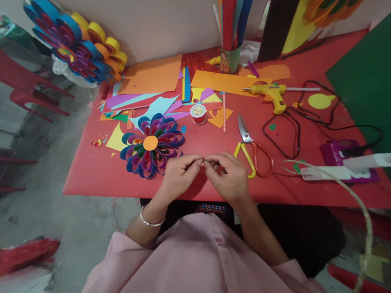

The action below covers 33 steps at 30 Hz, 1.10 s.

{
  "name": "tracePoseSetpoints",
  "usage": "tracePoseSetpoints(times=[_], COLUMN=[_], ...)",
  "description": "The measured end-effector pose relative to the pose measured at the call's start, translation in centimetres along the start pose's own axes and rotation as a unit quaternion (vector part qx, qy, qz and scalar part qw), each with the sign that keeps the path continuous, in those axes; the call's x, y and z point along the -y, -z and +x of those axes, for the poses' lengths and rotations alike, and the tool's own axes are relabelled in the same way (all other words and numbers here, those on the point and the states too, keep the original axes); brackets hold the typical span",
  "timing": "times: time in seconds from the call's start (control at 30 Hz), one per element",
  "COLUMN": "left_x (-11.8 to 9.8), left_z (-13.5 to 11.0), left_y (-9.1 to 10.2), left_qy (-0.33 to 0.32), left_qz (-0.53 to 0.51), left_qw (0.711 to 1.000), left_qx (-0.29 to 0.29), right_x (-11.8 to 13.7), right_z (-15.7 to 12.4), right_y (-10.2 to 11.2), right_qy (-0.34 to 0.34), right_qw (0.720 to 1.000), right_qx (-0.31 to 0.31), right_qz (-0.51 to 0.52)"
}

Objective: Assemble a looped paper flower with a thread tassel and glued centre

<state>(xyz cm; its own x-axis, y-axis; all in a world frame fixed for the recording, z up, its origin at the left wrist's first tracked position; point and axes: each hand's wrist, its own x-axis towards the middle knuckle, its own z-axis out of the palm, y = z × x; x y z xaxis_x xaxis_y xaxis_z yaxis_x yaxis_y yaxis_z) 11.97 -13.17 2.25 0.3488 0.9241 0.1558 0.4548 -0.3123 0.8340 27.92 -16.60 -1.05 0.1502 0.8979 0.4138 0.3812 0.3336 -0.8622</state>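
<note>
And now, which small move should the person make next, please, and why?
Perhaps ease the left hand and right hand slightly apart, without loosening the pinch. Their fingertips meet closely, and anything between them is too small to make out; a gentle pull might show whether it is thread, since a spool stands just beyond them.

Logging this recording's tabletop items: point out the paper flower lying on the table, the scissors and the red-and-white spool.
Paper flower (150, 143): head view, orange centre disc.
Scissors (246, 137): head view, metal near the pivot.
Spool (198, 111): head view, white top.
</note>
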Motion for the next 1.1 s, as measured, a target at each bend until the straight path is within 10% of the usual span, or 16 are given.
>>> tracePoseSetpoints(times=[1.1], left_x=[0.26], left_z=[-0.16], left_y=[0.0], left_qy=[-0.002], left_qz=[-0.01], left_qw=[1.0], left_qx=[0.003], right_x=[-0.21], right_z=[-0.01], right_y=[-0.3], right_qy=[-0.112], right_qw=[0.99], right_qx=[0.028], right_qz=[0.085])
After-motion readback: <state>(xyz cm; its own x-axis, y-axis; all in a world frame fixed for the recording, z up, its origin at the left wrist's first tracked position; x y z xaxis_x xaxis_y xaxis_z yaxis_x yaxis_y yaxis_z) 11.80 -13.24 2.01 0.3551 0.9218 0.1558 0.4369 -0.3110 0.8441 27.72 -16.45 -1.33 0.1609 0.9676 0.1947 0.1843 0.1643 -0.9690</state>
